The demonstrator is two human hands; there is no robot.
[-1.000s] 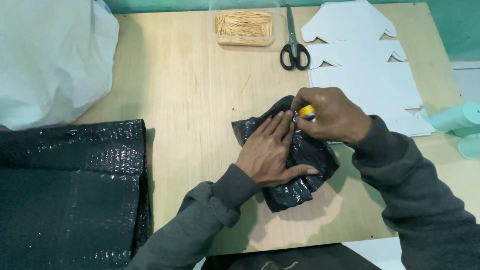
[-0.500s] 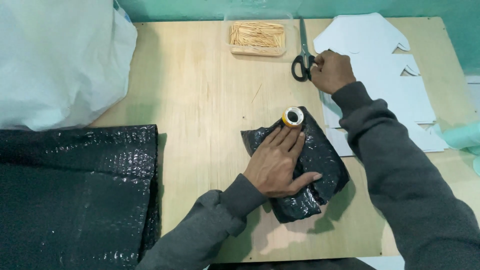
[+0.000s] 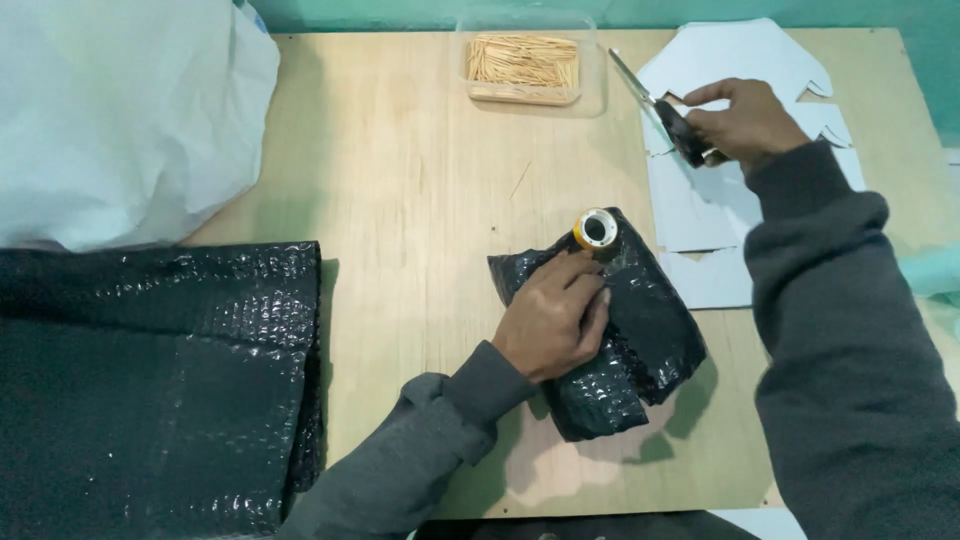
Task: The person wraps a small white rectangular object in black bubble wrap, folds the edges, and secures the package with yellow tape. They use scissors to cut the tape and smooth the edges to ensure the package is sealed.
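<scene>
My left hand [image 3: 553, 318] presses flat on a package wrapped in black bubble wrap [image 3: 630, 340] near the middle of the wooden table [image 3: 400, 200]. A small yellow tape roll [image 3: 595, 229] rests on the package's top edge, just beyond my fingertips. Farther back to the right, my right hand [image 3: 738, 122] grips black-handled scissors [image 3: 660, 110], lifted above the white cut cardboard shapes [image 3: 730, 70], blades pointing to the upper left.
A clear plastic box of wooden sticks [image 3: 524, 68] stands at the table's far edge. A stack of black bubble wrap sheets [image 3: 150, 380] lies at the left front, with a large white bag [image 3: 120, 110] behind it. A loose stick [image 3: 519, 180] lies mid-table.
My right hand left the tape roll on the package, reached back to the scissors, and has picked them up. My left hand stayed pressed on the package.
</scene>
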